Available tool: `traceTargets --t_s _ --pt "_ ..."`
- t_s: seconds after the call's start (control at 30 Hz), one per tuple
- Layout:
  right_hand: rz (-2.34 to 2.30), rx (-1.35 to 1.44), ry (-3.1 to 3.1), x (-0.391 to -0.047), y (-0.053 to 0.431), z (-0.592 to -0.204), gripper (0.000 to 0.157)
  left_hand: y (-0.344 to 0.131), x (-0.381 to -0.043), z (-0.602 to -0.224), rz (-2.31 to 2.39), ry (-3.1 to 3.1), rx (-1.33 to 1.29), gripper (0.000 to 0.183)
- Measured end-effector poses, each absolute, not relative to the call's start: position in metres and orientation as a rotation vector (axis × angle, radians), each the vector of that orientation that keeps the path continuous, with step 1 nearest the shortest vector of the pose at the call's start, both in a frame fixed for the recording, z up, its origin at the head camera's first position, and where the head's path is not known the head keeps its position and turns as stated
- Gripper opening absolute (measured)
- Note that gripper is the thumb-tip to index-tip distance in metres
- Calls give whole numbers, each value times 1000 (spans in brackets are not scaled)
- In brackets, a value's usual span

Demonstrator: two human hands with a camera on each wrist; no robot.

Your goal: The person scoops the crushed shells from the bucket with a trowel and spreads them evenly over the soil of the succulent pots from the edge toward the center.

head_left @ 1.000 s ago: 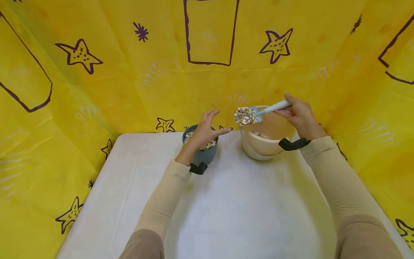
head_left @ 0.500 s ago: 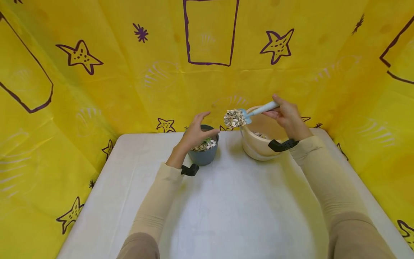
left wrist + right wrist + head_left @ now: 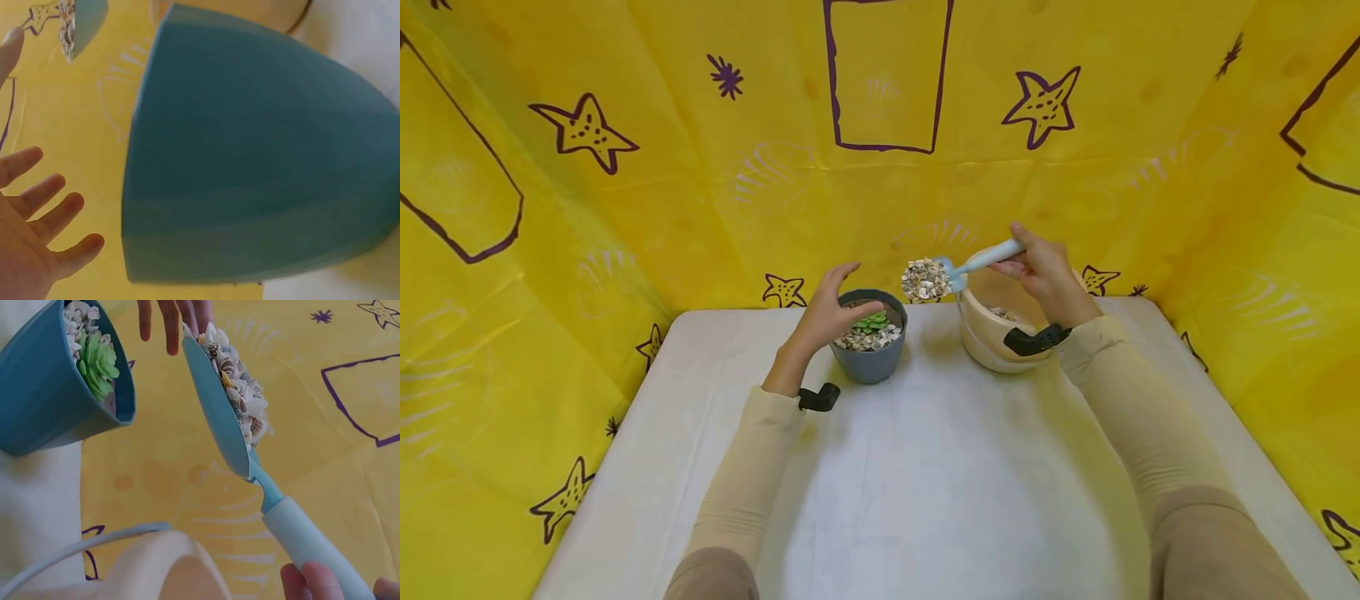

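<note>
My right hand (image 3: 1047,271) grips the pale handle of a light-blue toy shovel (image 3: 992,255), its fingertips showing low in the right wrist view. Heaped on the blade are small seashells (image 3: 240,394). The loaded blade hangs in the air between a blue-grey plant pot (image 3: 868,365) and a cream bucket (image 3: 992,346). Inside the pot a green succulent (image 3: 98,365) stands among pale shells (image 3: 80,322). My left hand (image 3: 826,315) is at the pot's left side with fingers spread and nothing in them; its thumb overlaps the pot's opening in the head view.
More shells (image 3: 1002,313) lie at the bottom of the bucket, whose handle (image 3: 94,544) hangs at its side. Both containers stand near the back edge of a white-covered table (image 3: 925,483). Yellow patterned cloth (image 3: 880,200) rises behind and at both sides.
The right hand has carried the loaded shovel left, from over the bucket toward the pot. The left hand has drawn back left, uncovering the succulent.
</note>
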State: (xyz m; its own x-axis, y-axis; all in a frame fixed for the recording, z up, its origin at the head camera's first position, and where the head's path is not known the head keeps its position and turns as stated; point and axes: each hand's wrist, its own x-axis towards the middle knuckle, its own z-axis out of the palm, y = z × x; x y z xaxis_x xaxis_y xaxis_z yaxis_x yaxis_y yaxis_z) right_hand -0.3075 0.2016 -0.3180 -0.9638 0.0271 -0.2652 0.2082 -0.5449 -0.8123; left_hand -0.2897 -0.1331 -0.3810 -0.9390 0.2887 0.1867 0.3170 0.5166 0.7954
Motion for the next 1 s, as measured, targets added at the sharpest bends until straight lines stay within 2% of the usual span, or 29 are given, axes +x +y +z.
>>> traceTargets --t_s 0.4,0.8,1.0 --pt "-2541 303 1546 -307 184 -326 30 -162 -294 -405 -1525 -2719 -525 92" --pt "-2552 358 1490 -315 164 -335 24 -180 -304 -435 -1696 -2759 -541 95" --pt "-2528 413 1524 -316 157 -341 27 -180 -305 -442 -1702 -2806 -516 102"
